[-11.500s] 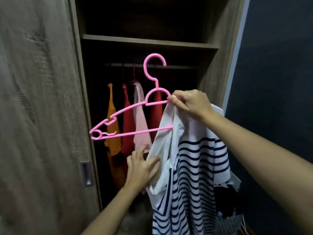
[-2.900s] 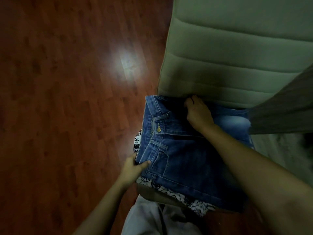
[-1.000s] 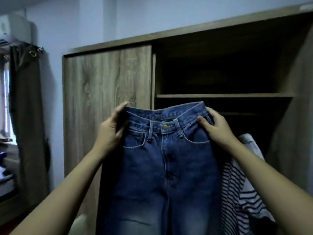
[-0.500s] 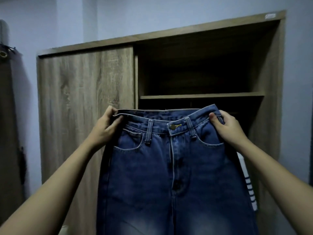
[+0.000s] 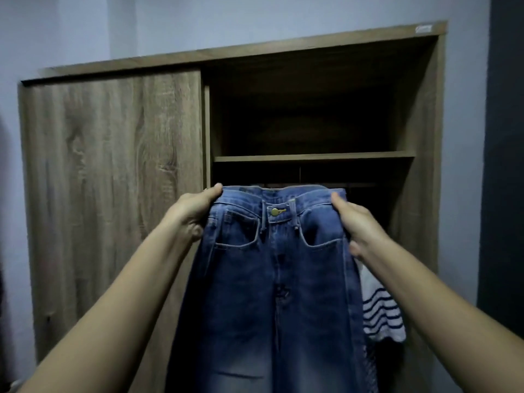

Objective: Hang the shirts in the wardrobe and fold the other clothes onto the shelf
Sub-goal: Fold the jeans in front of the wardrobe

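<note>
Where the jeans are: I have the blue jeans [image 5: 272, 279] up in the air in front of the open side of the wardrobe [image 5: 419, 194]. The waistband is level and sits just below the shelf [image 5: 312, 158], and the legs hang out of view at the bottom.
Left hand: my left hand [image 5: 192, 214] pinches the left corner of the waistband, thumb on top and fingers tucked behind the denim.
Right hand: my right hand [image 5: 360, 225] pinches the right corner, thumb on the front and fingers curled round the side seam.
Why held so: gripping both corners spreads the waist flat with the front facing me. I judge this is the set-up for folding, since jeans belong on the shelf and not on a hanger.
Why here: the sliding door [image 5: 113, 180] covers the left half, so only the right bay is within reach.
Striped shirt: the striped shirt [image 5: 381, 313] hangs in the lower compartment, behind and to the right of the jeans, partly hidden by them.
Shelf contents: too dark for me to tell.
Count: one pair of jeans, two hands on it, one brass button [image 5: 275, 211], two front pockets, one shelf board, one striped shirt, one door.
</note>
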### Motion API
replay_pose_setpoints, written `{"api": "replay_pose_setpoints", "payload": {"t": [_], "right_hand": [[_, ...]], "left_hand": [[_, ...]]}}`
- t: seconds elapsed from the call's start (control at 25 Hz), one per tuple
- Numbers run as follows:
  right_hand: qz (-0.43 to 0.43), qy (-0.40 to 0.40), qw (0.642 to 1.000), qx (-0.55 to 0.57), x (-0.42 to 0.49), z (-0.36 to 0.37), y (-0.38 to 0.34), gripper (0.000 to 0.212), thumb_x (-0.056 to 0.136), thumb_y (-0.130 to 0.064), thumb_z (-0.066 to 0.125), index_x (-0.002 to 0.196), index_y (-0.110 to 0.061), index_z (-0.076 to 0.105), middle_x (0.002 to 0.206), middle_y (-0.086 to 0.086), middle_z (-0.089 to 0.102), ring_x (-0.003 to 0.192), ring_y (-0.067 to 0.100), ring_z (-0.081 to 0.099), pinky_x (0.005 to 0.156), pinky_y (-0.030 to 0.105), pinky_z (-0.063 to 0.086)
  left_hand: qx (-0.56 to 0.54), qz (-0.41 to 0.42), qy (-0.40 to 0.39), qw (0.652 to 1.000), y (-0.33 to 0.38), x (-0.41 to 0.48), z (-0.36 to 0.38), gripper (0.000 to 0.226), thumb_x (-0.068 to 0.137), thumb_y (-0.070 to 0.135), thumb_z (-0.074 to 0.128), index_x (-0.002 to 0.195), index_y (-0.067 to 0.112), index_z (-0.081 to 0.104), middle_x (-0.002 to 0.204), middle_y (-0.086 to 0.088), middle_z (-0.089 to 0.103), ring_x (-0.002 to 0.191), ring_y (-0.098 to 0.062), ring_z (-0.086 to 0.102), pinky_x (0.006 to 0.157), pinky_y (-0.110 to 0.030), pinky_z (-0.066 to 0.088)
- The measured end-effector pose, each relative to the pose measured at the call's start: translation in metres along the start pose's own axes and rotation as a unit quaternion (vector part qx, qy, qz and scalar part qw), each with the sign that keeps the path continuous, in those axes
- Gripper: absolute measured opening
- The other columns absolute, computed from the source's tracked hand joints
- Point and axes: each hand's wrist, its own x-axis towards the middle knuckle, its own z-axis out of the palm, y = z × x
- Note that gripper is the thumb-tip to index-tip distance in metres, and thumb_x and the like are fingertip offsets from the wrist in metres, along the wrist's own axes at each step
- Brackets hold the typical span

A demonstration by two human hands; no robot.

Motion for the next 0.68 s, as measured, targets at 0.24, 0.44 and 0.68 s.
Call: {"api": "replay_pose_setpoints", "payload": {"t": [0.24,0.44,0.68], "right_hand": [[-0.108,-0.096,0.988,-0.049,-0.034,0.062,-0.004,0.035,0.096,-0.03,0.048,0.113,-0.002,0.06,0.095,0.012,0.069,0.086,0.023,0.068,0.079,0.036,0.055],[0.001,-0.325,0.946,0.024,-0.039,0.06,-0.002,0.084,0.082,-0.072,0.001,0.14,-0.025,0.039,0.143,0.004,0.047,0.133,0.021,0.042,0.113,0.043,0.03],[-0.188,-0.237,0.95,-0.077,-0.015,0.051,0.006,0.045,0.095,-0.042,0.042,0.129,-0.014,0.053,0.125,-0.005,0.059,0.115,0.002,0.054,0.093,0.015,0.042]], "left_hand": [[0.042,0.148,-0.024,0.988,0.003,-0.027,0.067,0.033,0.091,0.034,0.06,0.079,0.004,0.068,0.075,-0.009,0.071,0.07,-0.021,0.068,0.066,-0.029,0.054],[0.11,0.18,-0.138,0.968,0.006,-0.045,0.063,0.038,0.089,0.045,0.057,0.092,0.01,0.072,0.095,-0.014,0.072,0.092,-0.026,0.07,0.085,-0.038,0.055],[0.086,0.229,-0.07,0.967,0.012,-0.047,0.058,0.019,0.091,0.008,0.052,0.078,0.008,0.066,0.067,-0.006,0.068,0.062,-0.019,0.066,0.06,-0.028,0.052]]}}
